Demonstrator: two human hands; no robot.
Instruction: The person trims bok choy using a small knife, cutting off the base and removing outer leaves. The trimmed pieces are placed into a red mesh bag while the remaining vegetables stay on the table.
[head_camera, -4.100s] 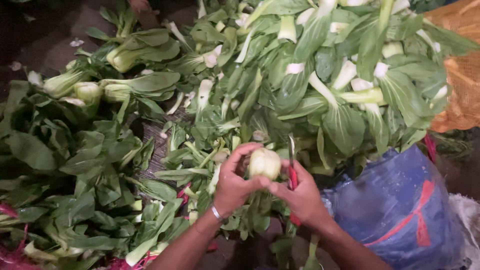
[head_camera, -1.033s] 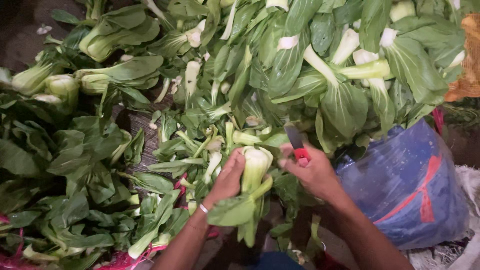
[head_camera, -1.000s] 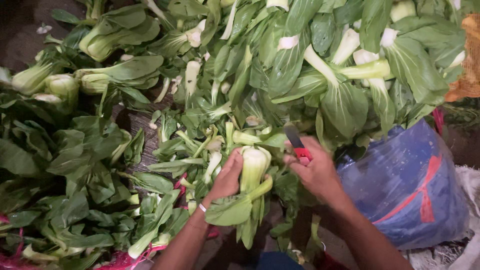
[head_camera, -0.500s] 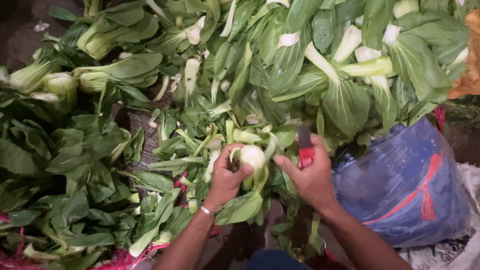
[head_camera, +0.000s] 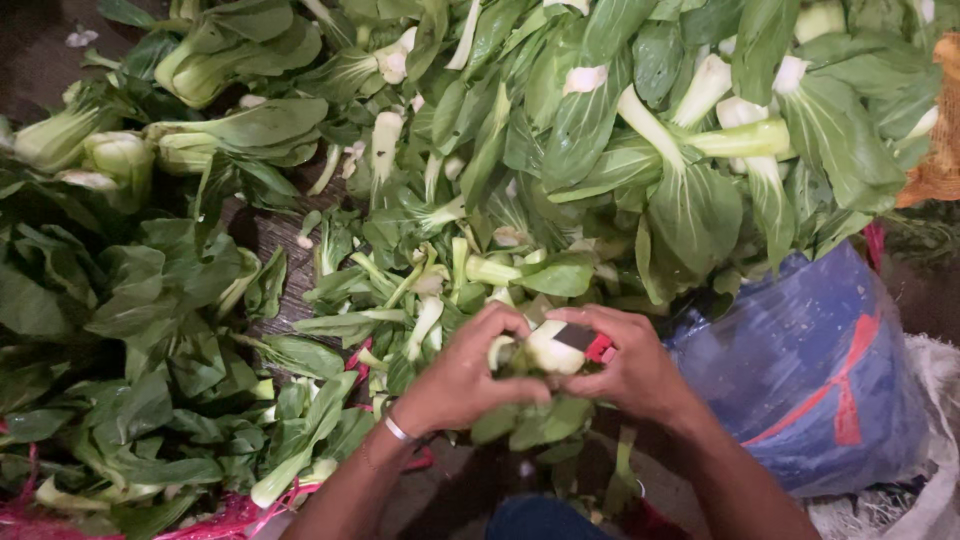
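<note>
Head view, looking down: two hands closed around one bok choy (head_camera: 545, 350) above a heap of loose greens.

Left hand (head_camera: 462, 375) curled shut on the pale stem base, fingers (head_camera: 500, 318) arched over the top; metal bangle (head_camera: 398, 429) at the wrist. Right hand (head_camera: 632, 368) closed on the other side of the same head, also pinching a small knife (head_camera: 588, 343) with a red handle, dark blade lying against the white stalk. Probably light and crisp: firm at the thick white base, limp and easily torn in the leaves, possibly damp and slick, so best held at the base, as here. Leaves hanging below the hands. Cut leaves (head_camera: 420, 290) just beyond, blue sack (head_camera: 810, 370) to the right, pink netting (head_camera: 215, 515) lower left.
</note>
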